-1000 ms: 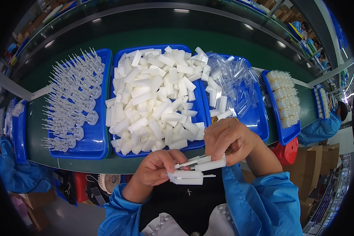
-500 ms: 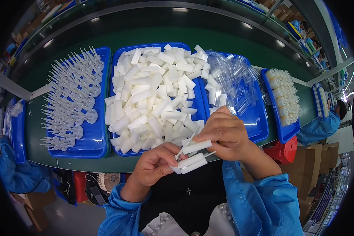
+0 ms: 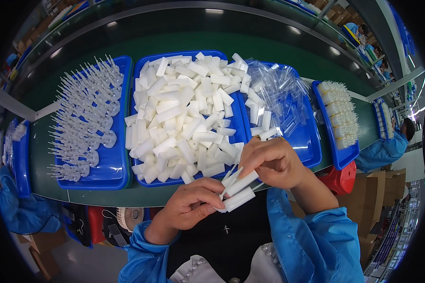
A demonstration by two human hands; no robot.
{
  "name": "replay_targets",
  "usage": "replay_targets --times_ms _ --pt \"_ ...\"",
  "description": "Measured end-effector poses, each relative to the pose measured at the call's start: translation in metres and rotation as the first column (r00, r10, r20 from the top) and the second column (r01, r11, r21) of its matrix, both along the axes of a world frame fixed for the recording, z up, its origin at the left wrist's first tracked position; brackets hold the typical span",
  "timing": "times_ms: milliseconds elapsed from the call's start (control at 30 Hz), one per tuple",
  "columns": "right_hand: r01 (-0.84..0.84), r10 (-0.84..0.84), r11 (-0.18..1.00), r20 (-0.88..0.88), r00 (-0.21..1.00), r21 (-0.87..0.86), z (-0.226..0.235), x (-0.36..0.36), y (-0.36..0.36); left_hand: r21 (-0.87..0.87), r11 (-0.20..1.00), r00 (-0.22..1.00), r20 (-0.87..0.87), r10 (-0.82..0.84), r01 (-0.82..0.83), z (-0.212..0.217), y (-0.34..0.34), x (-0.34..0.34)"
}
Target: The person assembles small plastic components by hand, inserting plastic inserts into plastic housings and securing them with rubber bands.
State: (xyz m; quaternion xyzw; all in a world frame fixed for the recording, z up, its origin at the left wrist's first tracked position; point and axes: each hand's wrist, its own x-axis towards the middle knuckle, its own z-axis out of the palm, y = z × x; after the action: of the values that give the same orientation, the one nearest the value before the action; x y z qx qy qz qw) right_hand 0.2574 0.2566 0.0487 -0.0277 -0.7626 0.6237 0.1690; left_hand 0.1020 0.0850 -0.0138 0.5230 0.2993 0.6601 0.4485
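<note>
My left hand (image 3: 189, 203) is closed on the base of a white pronged plastic part, mostly hidden by the fingers; a thin prong (image 3: 230, 171) sticks up from it. White cylindrical foam pieces (image 3: 240, 199) sit on this part, side by side. Thumb and fingers of my right hand (image 3: 275, 162) pinch another foam piece (image 3: 242, 183) at its upper end, lying against the part. Both hands meet just in front of a blue tray (image 3: 241, 129) heaped with loose white foam pieces (image 3: 182, 111).
To the left, a blue tray (image 3: 97, 178) holds rows of translucent pronged parts (image 3: 82, 122). On the right a blue tray (image 3: 311, 153) contains clear plastic sleeves (image 3: 278, 89), and beyond it another holds finished-looking white bundles (image 3: 339, 115). A red stool (image 3: 342, 178) stands below. Co-workers sit at both sides.
The foam piece in my right hand has moved from lying above the other pieces to a steeper tilt, nearer the part in my left hand. My right hand has shifted slightly.
</note>
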Motion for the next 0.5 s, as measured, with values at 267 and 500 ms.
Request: replay_targets --times_ms 267,500 --pt "0.066 -0.056 0.992 0.09 0.994 -0.111 0.006 0.003 -0.007 -0.013 0.998 0.978 -0.2 0.061 -0.065 0.007 0.002 -0.001" --pt "0.237 -0.116 0.906 0.333 0.936 -0.35 0.012 -0.001 -0.013 0.054 0.988 0.907 -0.391 0.157 -0.148 0.007 0.004 0.001"
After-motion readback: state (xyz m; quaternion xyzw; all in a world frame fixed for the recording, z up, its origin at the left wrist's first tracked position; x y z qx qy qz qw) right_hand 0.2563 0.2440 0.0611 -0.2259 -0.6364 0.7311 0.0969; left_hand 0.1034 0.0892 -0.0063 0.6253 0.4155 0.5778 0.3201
